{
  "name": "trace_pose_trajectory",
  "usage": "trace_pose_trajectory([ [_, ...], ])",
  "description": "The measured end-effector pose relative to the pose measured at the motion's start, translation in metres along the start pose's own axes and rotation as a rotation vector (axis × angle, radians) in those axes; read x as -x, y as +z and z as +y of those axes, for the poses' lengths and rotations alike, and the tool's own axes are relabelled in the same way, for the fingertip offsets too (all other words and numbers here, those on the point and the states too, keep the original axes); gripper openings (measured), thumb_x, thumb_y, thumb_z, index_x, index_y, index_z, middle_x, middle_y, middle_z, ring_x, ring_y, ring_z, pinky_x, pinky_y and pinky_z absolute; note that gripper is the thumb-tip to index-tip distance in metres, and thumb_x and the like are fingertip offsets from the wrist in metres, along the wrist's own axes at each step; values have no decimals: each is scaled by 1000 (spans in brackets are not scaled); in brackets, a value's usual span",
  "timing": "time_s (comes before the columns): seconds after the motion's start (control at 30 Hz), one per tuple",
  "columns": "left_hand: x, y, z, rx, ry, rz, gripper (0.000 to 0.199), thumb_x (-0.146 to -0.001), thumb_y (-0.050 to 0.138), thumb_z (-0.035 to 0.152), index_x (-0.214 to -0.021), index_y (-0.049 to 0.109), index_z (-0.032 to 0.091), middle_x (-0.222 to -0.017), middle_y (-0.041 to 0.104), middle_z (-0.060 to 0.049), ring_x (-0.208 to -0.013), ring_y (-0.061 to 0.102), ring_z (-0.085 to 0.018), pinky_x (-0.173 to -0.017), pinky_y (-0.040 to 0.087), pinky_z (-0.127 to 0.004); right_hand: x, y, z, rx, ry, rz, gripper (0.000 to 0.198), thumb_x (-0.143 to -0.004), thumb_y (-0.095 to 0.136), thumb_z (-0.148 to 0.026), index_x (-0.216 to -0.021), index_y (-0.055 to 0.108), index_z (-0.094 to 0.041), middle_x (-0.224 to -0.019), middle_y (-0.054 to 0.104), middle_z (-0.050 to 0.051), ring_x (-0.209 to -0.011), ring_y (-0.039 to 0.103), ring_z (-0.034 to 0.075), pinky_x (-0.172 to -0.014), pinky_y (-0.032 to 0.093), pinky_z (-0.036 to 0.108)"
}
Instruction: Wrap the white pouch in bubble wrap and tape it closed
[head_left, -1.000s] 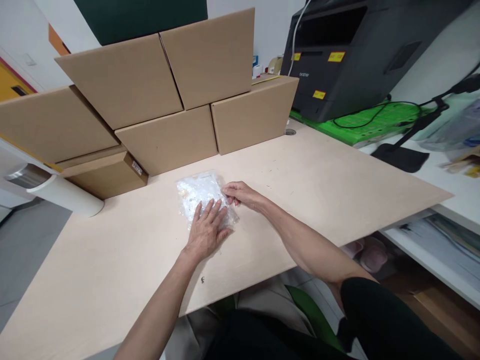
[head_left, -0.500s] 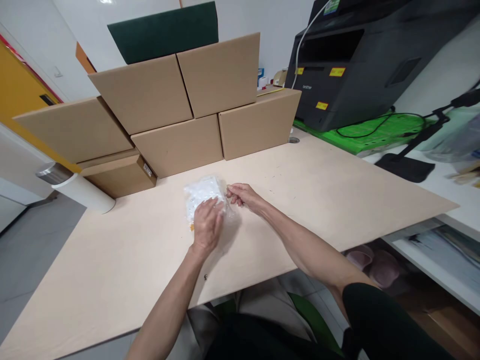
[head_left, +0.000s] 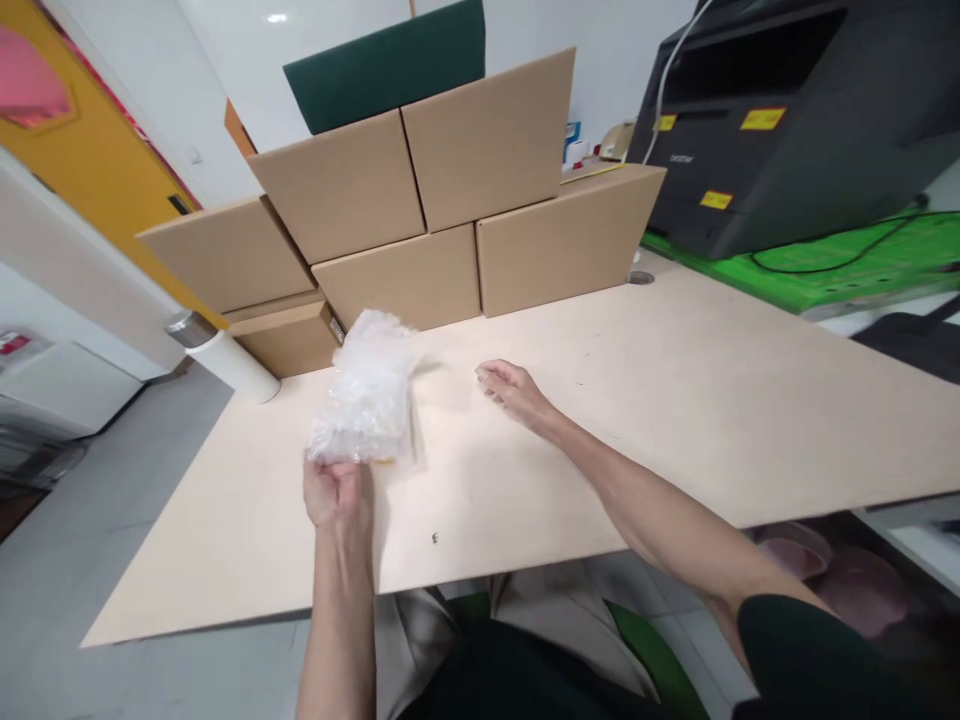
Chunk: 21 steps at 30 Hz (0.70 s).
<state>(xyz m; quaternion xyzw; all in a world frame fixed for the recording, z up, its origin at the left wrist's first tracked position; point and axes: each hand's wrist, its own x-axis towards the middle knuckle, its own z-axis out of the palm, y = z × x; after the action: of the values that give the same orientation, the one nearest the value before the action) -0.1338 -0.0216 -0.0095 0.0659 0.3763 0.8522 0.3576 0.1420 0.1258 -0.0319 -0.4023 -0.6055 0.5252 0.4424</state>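
Note:
A crinkled bundle of clear and whitish plastic wrap (head_left: 367, 390), which looks like bubble wrap, is raised at the left of the table, tilted up towards the boxes. My left hand (head_left: 334, 490) grips its lower edge from beneath, with the thumb side up. A bit of yellow-orange shows at the bundle's lower right edge, and what is inside cannot be made out. To the right, apart from the bundle, my right hand (head_left: 514, 388) hovers over the table with fingers curled together. Whether anything small is in that hand is hidden.
Stacked cardboard boxes (head_left: 401, 275) line the table's back edge, with a dark green box (head_left: 390, 70) on top. A white bottle with a metal cap (head_left: 236, 368) stands at the left. A printer (head_left: 757, 150) rests on a green surface at the right. A tiny dark mark (head_left: 435, 538) is near the front edge.
My left hand has gone from lying on top of the bundle to holding its lower edge, lifting it and carrying it left. My right hand is now apart from it. The view has shifted.

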Motion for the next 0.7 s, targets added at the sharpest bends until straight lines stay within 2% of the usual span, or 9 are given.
trace_pose_trajectory([
  [0.1,24,11,-14,13,-21,-46,26,-98,41,23,-94,66,20,-96,76,-5,-102,69,-18,-88,56,-36,15,10,-7,126,-239,16,43,-87,58,-55,-110,66,-19,-106,68,10,-90,62,20,-79,51,34],
  [0.17,43,21,-27,-31,-3,-101,18,-96,51,26,-91,67,20,-97,76,-5,-98,70,-18,-85,57,-35,28,17,-13,186,-398,-21,48,-90,55,-56,-121,62,-20,-121,63,13,-97,61,23,-84,51,39],
  [0.23,60,29,-41,-99,30,-187,14,-90,63,32,-92,69,19,-101,76,-6,-98,70,-18,-83,56,-32,40,24,-18,226,-564,-96,65,-86,59,-61,-136,52,-22,-136,53,17,-113,57,28,-90,50,44],
  [0.33,82,36,-58,-211,74,-302,27,-80,74,41,-95,71,19,-108,74,-8,-101,69,-20,-84,56,-33,54,32,-24,263,-736,-167,98,-73,73,-63,-151,32,-20,-150,38,20,-136,39,36,-102,45,50],
  [0.4,91,39,-65,-267,102,-343,31,-77,75,45,-95,71,19,-108,74,-9,-102,69,-21,-89,55,-37,57,35,-26,243,-718,-145,93,-77,73,-55,-151,30,-20,-150,38,19,-133,43,33,-100,47,47],
  [0.47,94,40,-64,-291,138,-339,31,-78,74,46,-93,71,19,-106,74,-8,-102,69,-22,-94,53,-41,54,34,-27,178,-617,-93,68,-86,64,-43,-146,38,-23,-142,47,16,-118,54,26,-94,50,41],
  [0.53,91,35,-58,-285,172,-266,28,-78,72,45,-90,68,20,-101,73,-7,-99,69,-22,-94,53,-44,44,29,-28,82,-504,-33,51,-88,57,-36,-136,49,-23,-130,56,12,-106,59,22,-91,51,37],
  [0.6,85,23,-46,-285,193,-152,25,-78,71,42,-86,65,20,-97,72,-5,-94,69,-21,-92,54,-44,31,18,-28,-16,-405,39,47,-84,58,-33,-129,54,-21,-124,59,11,-104,60,21,-91,50,35],
  [0.7,76,-8,-24,-381,201,5,22,-78,69,38,-85,63,18,-99,68,-6,-93,68,-20,-93,53,-44,11,-5,-29,-74,-245,181,58,-71,61,-25,-128,56,-20,-124,59,10,-107,59,22,-92,50,36],
])
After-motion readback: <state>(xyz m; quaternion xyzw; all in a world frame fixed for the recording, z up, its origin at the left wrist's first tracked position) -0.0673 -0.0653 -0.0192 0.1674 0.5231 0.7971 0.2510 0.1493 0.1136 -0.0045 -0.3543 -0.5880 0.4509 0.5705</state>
